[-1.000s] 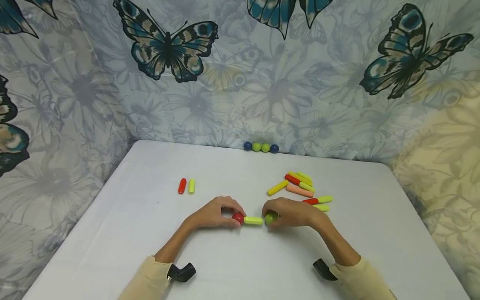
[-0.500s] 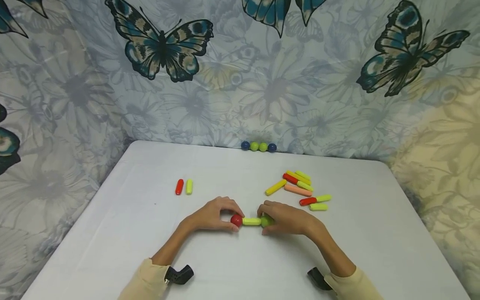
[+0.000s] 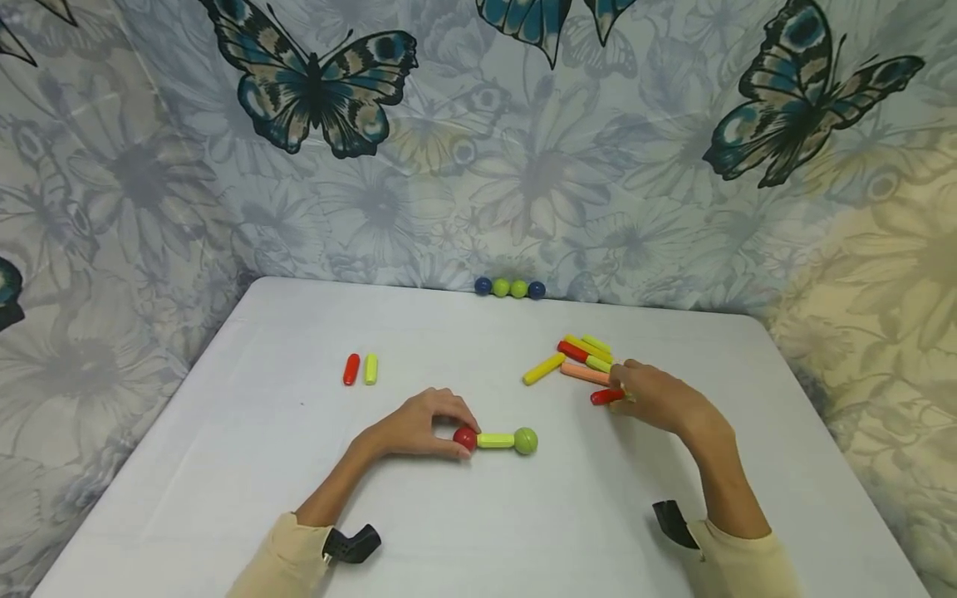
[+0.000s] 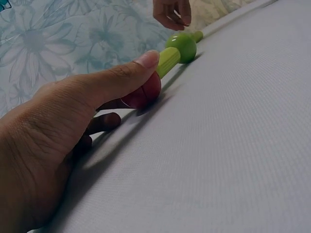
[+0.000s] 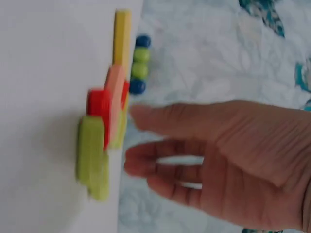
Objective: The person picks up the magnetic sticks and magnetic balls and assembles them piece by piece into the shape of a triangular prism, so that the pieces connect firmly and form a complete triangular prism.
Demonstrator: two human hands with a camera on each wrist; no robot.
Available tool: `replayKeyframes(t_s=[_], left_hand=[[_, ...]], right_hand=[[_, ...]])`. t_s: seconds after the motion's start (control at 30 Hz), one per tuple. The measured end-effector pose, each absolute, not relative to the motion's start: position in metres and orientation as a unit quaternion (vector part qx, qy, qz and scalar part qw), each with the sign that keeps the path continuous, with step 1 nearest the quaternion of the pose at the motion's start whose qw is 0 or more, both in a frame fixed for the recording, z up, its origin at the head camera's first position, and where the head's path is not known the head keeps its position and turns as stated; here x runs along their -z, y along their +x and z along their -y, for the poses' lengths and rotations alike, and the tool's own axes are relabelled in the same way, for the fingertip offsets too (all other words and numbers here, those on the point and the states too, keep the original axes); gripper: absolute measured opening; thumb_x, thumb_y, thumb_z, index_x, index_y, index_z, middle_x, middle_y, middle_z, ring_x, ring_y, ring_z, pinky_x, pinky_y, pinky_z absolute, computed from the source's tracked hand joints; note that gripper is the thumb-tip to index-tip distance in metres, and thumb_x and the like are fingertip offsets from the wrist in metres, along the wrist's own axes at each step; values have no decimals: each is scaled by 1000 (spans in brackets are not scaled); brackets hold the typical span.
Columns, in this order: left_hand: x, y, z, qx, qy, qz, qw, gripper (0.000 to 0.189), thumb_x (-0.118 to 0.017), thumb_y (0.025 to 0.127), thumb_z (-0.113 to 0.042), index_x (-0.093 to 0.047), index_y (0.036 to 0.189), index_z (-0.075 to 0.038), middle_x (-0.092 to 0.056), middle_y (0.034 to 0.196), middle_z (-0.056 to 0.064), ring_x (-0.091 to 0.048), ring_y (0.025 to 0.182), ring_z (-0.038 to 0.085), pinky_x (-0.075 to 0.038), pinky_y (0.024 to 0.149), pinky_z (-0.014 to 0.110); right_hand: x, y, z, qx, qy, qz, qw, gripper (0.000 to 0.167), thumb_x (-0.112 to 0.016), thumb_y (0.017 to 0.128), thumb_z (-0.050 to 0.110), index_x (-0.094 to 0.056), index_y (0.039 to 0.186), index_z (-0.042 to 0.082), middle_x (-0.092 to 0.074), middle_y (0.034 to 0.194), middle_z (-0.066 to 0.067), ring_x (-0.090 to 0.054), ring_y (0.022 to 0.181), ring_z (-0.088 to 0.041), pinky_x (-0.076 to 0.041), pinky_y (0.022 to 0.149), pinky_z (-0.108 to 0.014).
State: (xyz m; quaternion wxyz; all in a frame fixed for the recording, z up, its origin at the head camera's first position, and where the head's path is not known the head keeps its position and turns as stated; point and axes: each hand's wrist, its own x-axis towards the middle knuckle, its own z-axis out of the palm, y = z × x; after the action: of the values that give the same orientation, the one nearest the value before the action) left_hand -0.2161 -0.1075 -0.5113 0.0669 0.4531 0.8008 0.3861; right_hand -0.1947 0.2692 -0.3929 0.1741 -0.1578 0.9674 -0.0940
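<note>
My left hand [image 3: 422,426] pinches a red ball [image 3: 464,439] between thumb and fingers, low on the white table. From this ball a yellow-green rod [image 3: 496,440] runs right to a green ball [image 3: 527,441], and the three lie in one line. My right hand [image 3: 665,401] is over the near edge of a group of coloured rods. In the right wrist view its fingers are loosely bent with nothing between them, beside light green rods [image 5: 91,150], a red rod [image 5: 98,104] and a salmon rod [image 5: 114,87]. The head view hides some rods behind this hand.
Yellow rods [image 3: 544,369] and others lie jumbled at right. A red rod [image 3: 351,370] and a yellow-green rod [image 3: 370,369] lie apart at left. Blue and green balls [image 3: 501,287] line the table's back edge, by a patterned cloth [image 3: 426,216].
My right hand first brought the green ball against the rod's end, then let go of it and moved right and away to the rod group. The left hand kept holding the red ball.
</note>
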Motion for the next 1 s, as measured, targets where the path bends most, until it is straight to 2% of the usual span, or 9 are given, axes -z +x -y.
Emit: replayKeyframes(t_s=[0.17,0.27,0.4,0.47,0.53,0.67,0.83,0.9,1.0], left_hand=[[509,-215,109,-386,450,-802,69,31,-87,84,-37,-78,113,-30,-75,108,-15,-60,100,1,-46,92,28],[509,-215,109,-384,454,-801,65,31,-87,85,-37,-77,113,-30,-75,108,-15,-60,100,1,-46,92,28],[509,-215,108,-383,453,-802,63,31,-87,85,-36,-77,114,-30,-75,108,-15,-60,101,1,-46,91,28],[509,-215,107,-384,450,-804,67,31,-87,84,-36,-77,113,-31,-75,108,-15,-60,101,1,-46,91,28],[509,-215,107,-384,445,-805,73,31,-87,84,-37,-77,113,-31,-74,108,-16,-60,101,1,-46,91,28],[509,-215,108,-382,439,-809,82,31,-87,85,-38,-77,114,-32,-74,109,-16,-60,102,2,-45,92,28],[510,-215,109,-384,440,-808,77,32,-87,84,-39,-77,114,-32,-75,109,-16,-59,101,1,-45,91,27],[510,-215,109,-385,444,-806,73,32,-87,84,-39,-78,114,-32,-75,108,-16,-60,101,1,-45,91,27],[511,-216,107,-384,451,-803,68,32,-87,84,-39,-78,113,-32,-75,108,-16,-60,100,1,-45,90,27]], right_hand=[[397,-198,-285,65,-143,-967,202,22,-80,89,7,-65,104,3,-64,93,-6,-58,85,-19,-56,77,-37],[402,-200,-284,68,-124,-963,229,16,-75,94,9,-61,99,5,-57,85,-4,-53,80,-19,-47,71,-33],[408,-201,-280,80,-97,-956,264,17,-72,97,12,-55,95,7,-48,79,-3,-47,76,-19,-38,68,-31],[409,-200,-279,90,-96,-951,279,19,-73,95,11,-54,95,8,-46,79,-2,-47,76,-18,-37,68,-31],[410,-199,-278,115,-110,-945,286,21,-73,95,10,-54,102,8,-46,81,-2,-47,78,-18,-37,69,-32],[411,-199,-267,198,-173,-928,263,26,-67,97,7,-53,119,7,-46,82,-1,-46,76,-15,-37,68,-28],[425,-202,-226,302,-249,-906,164,28,-66,99,6,-55,124,0,-53,78,-1,-47,69,-10,-43,64,-22],[435,-201,-210,344,-236,-898,142,30,-68,99,9,-56,125,-1,-59,79,-3,-51,68,-10,-47,64,-22],[445,-197,-192,388,-198,-888,147,34,-70,100,14,-55,127,-1,-64,80,-5,-55,68,-13,-49,63,-24]])
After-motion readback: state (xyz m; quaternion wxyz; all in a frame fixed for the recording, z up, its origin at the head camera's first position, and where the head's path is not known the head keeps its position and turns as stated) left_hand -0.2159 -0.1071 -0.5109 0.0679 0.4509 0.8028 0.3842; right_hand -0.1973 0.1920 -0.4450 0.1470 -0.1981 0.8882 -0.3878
